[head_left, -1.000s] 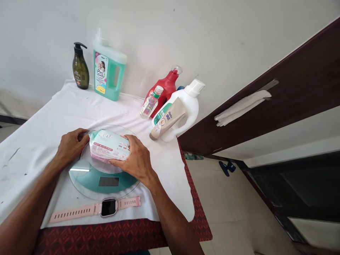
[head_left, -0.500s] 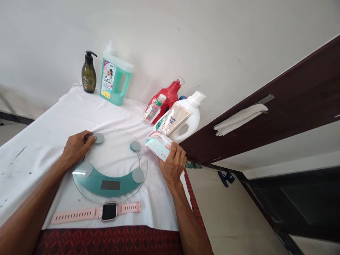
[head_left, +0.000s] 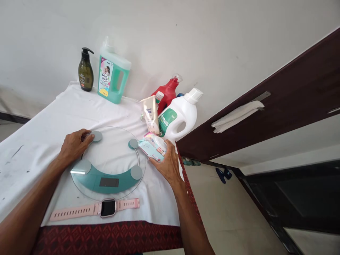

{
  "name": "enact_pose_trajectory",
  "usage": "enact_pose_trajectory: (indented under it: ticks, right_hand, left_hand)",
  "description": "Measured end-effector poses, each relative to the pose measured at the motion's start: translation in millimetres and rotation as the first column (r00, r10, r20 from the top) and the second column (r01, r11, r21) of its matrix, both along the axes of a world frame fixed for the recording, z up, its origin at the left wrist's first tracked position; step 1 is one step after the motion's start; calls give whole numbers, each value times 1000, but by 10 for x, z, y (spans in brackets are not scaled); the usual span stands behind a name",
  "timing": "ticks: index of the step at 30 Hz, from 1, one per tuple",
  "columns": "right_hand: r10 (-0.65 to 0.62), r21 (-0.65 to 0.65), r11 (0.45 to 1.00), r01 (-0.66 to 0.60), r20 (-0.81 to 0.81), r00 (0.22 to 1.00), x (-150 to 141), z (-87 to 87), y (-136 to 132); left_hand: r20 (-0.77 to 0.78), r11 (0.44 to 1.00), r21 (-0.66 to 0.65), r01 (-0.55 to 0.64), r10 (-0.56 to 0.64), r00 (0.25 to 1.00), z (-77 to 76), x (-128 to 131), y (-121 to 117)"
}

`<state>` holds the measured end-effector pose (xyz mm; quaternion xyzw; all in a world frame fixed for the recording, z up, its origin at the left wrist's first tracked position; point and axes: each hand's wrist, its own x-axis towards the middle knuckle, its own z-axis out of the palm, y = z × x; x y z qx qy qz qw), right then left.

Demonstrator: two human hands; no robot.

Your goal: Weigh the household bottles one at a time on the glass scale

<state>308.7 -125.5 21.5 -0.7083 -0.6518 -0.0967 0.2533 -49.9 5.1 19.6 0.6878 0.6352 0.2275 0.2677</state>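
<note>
My left hand (head_left: 75, 144) is closed on the upper left rim of a round glass bathroom scale (head_left: 108, 180), its thumb beside a grey foot pad. The scale lies on the white cloth, with a teal band and a dark display near its front. My right hand (head_left: 168, 163) grips the right end of a light-blue soft pack of wipes (head_left: 151, 147), close to the scale's right edge. Just behind the pack, a beige tube (head_left: 150, 115) stands tilted, partly covering a small clear bottle (head_left: 159, 96). A pink-strapped smartwatch (head_left: 108, 208) lies in front of the scale.
A white detergent bottle (head_left: 183, 113) and a red bottle (head_left: 168, 90) stand behind the pack. Further left are a green jug (head_left: 114, 78) and a dark pump bottle (head_left: 85, 72) by the wall. The table's right edge drops to the floor (head_left: 225, 212), near blue slippers (head_left: 223, 174).
The beige tube has shifted left, away from the white bottle's front, uncovering its green label. My right hand's fingers have opened wider around the pack. My left hand stays on the scale.
</note>
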Motion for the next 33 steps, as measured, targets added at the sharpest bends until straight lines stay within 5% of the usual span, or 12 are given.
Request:
enact_pose_trajectory:
  ticks: [3,8,15,21,24,26,28,33]
  right_hand:
    - [14,-74,997,-7,89,996,59,-25,3]
    - [-86,-9,996,92,273,958,238,-117,-121]
    - [-36,3,999,37,262,964,332,-191,-135]
    - [-23,-40,999,32,200,979,227,134,-108]
    - [39,-28,999,-35,154,987,3,400,216]
    - [72,-154,986,-58,87,994,-161,498,593]
    - [11,-292,956,9,67,998,-283,505,1022]
    - [-134,-378,914,147,60,989,-314,364,1793]
  left_hand:
    - [9,1000,9,-21,21,1000,-35,-9,-5]
    - [-4,1000,19,3,-3,1000,-51,2,-13]
    - [-18,999,32,-2,3,1000,-52,-1,-17]
    - [18,999,35,-4,3,1000,-57,-3,-18]
    - [24,1000,22,-16,16,1000,-70,-5,-8]
    - [34,1000,15,-18,17,999,-82,-8,-3]
    - [46,1000,9,-11,10,999,-95,-9,-1]
    - [61,1000,8,-9,8,998,-113,9,-3]
